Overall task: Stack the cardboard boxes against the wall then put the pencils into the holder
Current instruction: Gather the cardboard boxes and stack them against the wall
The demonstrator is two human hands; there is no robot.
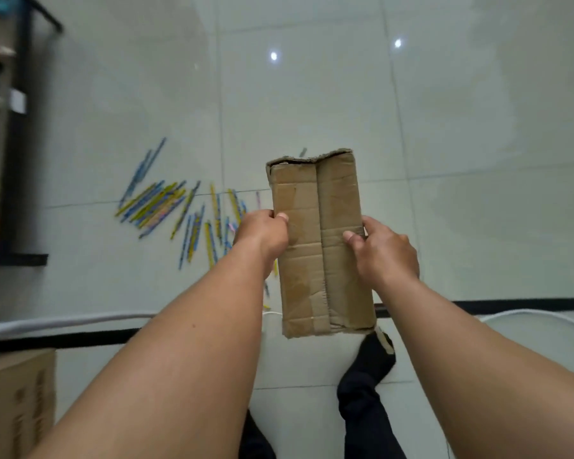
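Cardboard box (322, 246) — worn, its far end torn open — could slip or buckle if the squeeze slackens, since only its long edges are pinched. It hangs in the air over the floor, between the left hand (262, 236) and right hand (383, 250), both gripping it. Pencils (179, 210) lie scattered below-left — easy to tread on.

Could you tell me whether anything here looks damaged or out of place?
Yes: pencils lie scattered across the floor, and the cardboard box gripped by the left hand and right hand has a torn, ragged far edge.
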